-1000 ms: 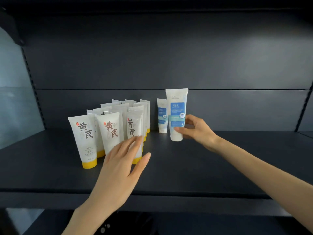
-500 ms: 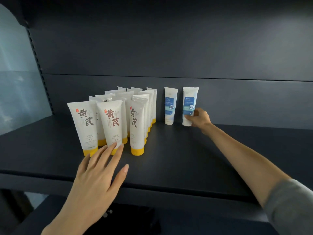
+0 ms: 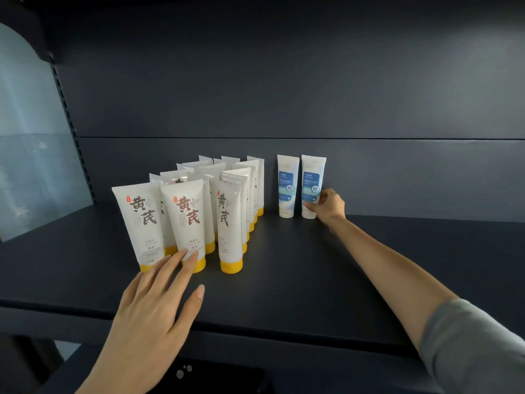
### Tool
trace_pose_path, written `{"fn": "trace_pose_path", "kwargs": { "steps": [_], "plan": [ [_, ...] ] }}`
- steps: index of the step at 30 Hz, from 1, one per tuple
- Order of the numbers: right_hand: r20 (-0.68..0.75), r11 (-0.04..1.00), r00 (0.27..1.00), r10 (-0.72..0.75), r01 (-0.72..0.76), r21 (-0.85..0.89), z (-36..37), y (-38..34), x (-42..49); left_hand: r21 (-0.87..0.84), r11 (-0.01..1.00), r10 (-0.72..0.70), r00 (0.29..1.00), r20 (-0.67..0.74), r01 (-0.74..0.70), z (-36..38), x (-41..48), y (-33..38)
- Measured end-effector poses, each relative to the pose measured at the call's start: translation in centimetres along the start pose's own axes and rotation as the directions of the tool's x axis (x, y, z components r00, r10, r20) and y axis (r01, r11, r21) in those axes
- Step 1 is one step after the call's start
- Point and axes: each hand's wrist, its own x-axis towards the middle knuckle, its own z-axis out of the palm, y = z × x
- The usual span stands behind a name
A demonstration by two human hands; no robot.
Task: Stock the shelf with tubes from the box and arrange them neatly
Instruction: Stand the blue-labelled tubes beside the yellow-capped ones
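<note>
Several white tubes with yellow caps (image 3: 187,223) stand in three rows on the dark shelf (image 3: 298,268). To their right, near the back wall, two white tubes with blue labels stand side by side: the left one (image 3: 287,186) and the right one (image 3: 312,183). My right hand (image 3: 328,204) is stretched to the back and pinches the lower part of the right blue tube. My left hand (image 3: 159,305) hovers flat over the shelf's front, fingers straight, fingertips at the yellow caps of the front tubes. The box is out of view.
The shelf's dark back panel (image 3: 284,95) rises behind the tubes. A perforated upright (image 3: 68,115) and a pale wall (image 3: 25,137) bound the left side. The shelf's front edge (image 3: 255,334) runs below my hands. Bare shelf surface stretches to the right of the blue tubes.
My right hand carried the blue tube from mid-shelf to the back and set it beside the other blue tube. My left hand drew back slightly toward the front tubes' caps.
</note>
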Motion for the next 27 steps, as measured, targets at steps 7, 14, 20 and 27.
{"fn": "trace_pose_path", "kwargs": {
  "steps": [7,14,20,27],
  "plan": [
    [0.021,0.999,1.000,-0.001,0.002,-0.051,-0.8,-0.3,-0.5,-0.025,1.000,0.016,1.000,0.001,-0.015,-0.7,0.1,0.0],
    [0.218,0.780,0.971,-0.097,0.210,-0.589,-4.9,-1.2,-4.4,-0.077,0.995,0.060,0.997,0.054,-0.056,-0.7,0.1,-0.1],
    [0.249,0.611,0.961,-0.121,0.270,-0.744,-9.7,-1.7,-11.2,-0.107,0.989,0.109,0.992,0.066,-0.102,-1.1,0.1,-0.4],
    [0.107,0.555,0.987,-0.123,0.158,-0.816,-15.8,-1.3,-20.7,-0.147,0.974,0.179,0.983,0.040,-0.171,-1.4,0.6,-1.1]
  ]
}}
